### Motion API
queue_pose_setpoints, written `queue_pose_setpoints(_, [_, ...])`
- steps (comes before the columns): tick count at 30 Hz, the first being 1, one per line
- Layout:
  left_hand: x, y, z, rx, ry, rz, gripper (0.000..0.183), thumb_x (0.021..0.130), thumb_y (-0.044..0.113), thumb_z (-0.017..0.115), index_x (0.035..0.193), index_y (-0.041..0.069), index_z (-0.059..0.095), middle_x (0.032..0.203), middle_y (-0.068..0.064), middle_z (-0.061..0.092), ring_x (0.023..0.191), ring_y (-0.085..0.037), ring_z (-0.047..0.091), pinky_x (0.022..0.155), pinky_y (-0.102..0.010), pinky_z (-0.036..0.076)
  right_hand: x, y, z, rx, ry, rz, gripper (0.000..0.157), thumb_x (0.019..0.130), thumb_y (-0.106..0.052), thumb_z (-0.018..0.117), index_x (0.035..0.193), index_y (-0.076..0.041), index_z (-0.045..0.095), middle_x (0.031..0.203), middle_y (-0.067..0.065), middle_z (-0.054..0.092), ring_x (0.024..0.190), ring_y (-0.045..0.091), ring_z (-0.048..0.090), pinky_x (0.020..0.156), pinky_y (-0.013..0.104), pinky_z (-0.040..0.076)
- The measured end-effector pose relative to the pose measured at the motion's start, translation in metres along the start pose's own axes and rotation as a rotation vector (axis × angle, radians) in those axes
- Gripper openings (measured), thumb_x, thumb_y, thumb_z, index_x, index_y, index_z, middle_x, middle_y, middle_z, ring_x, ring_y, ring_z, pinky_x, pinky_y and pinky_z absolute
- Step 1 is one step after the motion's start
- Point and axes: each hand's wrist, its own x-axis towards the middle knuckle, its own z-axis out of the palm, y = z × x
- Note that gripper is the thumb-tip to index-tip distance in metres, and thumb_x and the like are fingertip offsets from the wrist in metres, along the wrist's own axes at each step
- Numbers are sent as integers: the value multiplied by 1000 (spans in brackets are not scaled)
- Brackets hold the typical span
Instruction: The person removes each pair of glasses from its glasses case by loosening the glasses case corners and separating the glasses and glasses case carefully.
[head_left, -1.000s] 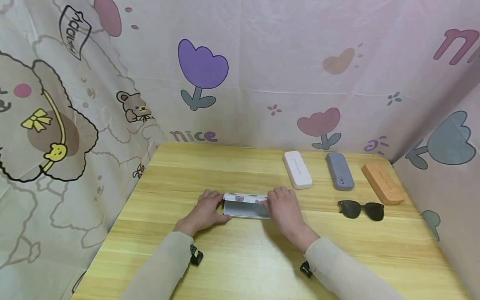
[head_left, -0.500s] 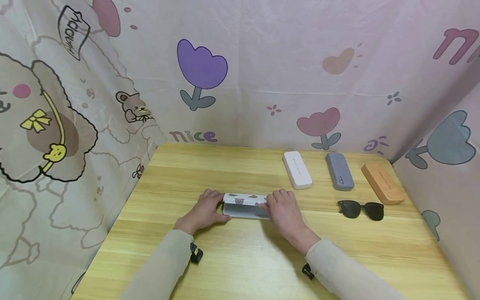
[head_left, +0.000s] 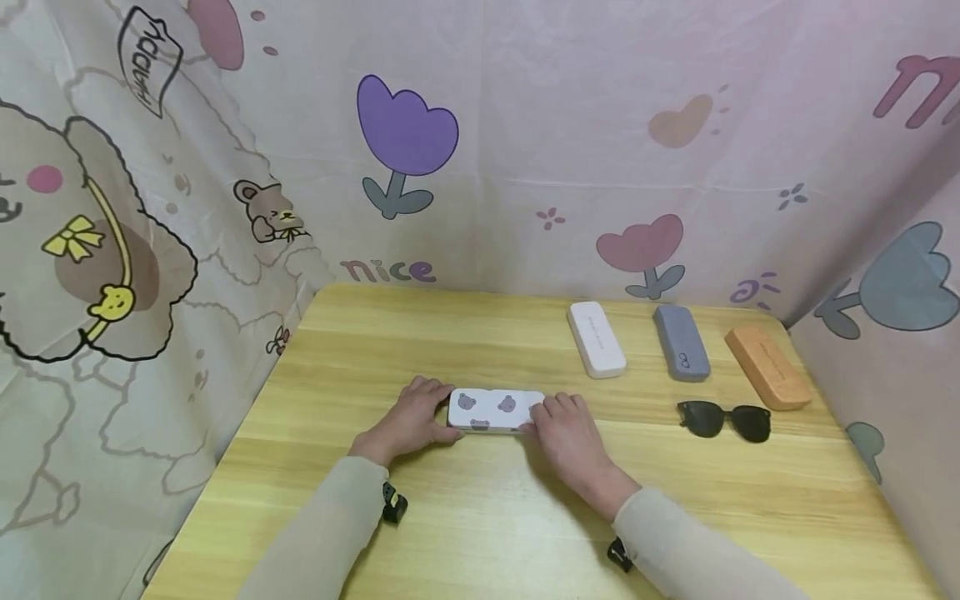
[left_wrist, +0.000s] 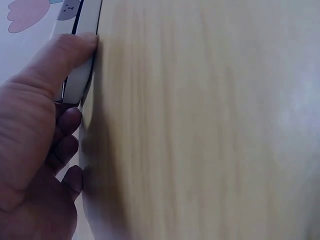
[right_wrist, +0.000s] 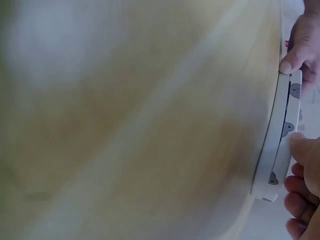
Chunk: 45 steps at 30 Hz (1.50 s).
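Two hands on the bear-print case (head_left: 487, 410), which sits lengthwise across the table (head_left: 465, 533), square in front of me. Left hand (head_left: 412, 421) grasps its left end: thumb (left_wrist: 65, 52) on the front edge, fingers round behind. Reads to me as the anchor, keeping the case from sliding or turning. Right hand (head_left: 572, 437) grasps the right end, thumb (right_wrist: 306, 150) against the front edge of the lid (head_left: 504, 402), other fingers curled in. I'd call that the working hand: front edge is where the lid would lift or press, assuming the hinge is at the back, which I can't see from here.

Lid lies over the base; wrist views show a dark line between them. Can't tell if it's fully seated. Contents hidden.

Other stuff is parked off to my right, well apart from both hands: white case (head_left: 597, 340), grey-blue case (head_left: 682, 343) and orange case (head_left: 768, 368) spread along the back, sunglasses (head_left: 705, 419) in front of the latter two, lenses toward me. My guess: spaced so each can be picked singly, leaving elbow room around the bear-print case.
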Motion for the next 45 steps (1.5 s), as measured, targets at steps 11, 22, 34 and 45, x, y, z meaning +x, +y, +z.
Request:
queue_pose_setpoints(11, [1,1,1,-3,-16,-33,83,83,45,88,150,6,57,144,-8,61,133,-26,47,119,-48,37,5,5,-4,21,-84,79,41,89,-44,83,99,-8,65,94,8,67,89,28,61,78,41,49])
queue_pose_setpoints(22, [-5,9,3,9,39,-12,85,83,35,86,155,6,51,147,-13,58,133,-30,47,118,-50,40,3,12,1,125,-194,43,53,87,-38,87,116,-2,60,115,14,69,102,29,68,89,43,60])
queue_pose_setpoints(34, [-17,29,19,221,212,160,56,99,19,72,151,4,56,158,-16,50,148,-34,45,120,-48,42,0,7,2,79,-230,34,57,100,-37,73,137,4,59,139,29,63,125,41,66,107,49,54])
queue_pose_setpoints(45, [-17,48,27,335,263,144,40,106,6,57,146,0,60,153,-18,57,147,-34,49,118,-45,44,6,4,5,0,-147,-7,50,98,-32,76,128,7,65,129,28,70,118,39,70,103,46,57])
